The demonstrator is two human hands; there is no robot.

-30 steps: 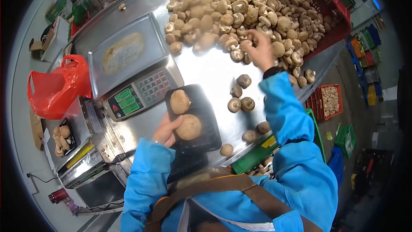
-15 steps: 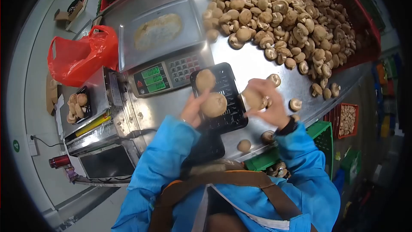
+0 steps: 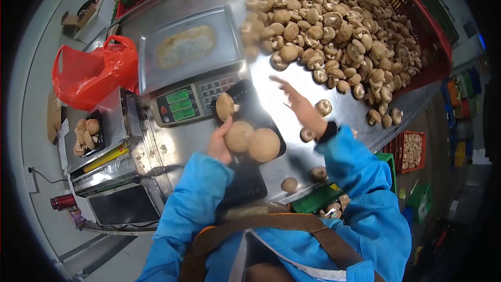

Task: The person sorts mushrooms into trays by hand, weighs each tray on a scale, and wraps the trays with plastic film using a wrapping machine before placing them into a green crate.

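The left hand (image 3: 218, 143) grips a black tray (image 3: 255, 117) by its near edge, thumb up against the rim. Three mushrooms (image 3: 238, 136) lie in the tray: two touching each other just right of the thumb, and one beyond them at the tray's far end. The tray hangs over the table (image 3: 271, 86), its far end beside the scale (image 3: 190, 73), which stands ahead of this hand.

The right hand (image 3: 297, 102) is open and empty, fingers spread and blurred, just right of the tray. Two loose caps (image 3: 323, 107) lie right beside it. The pile (image 3: 323, 26) spreads ahead of its fingertips, running into a red crate (image 3: 417, 15). A red bag (image 3: 91, 73) sits well left of the left hand.
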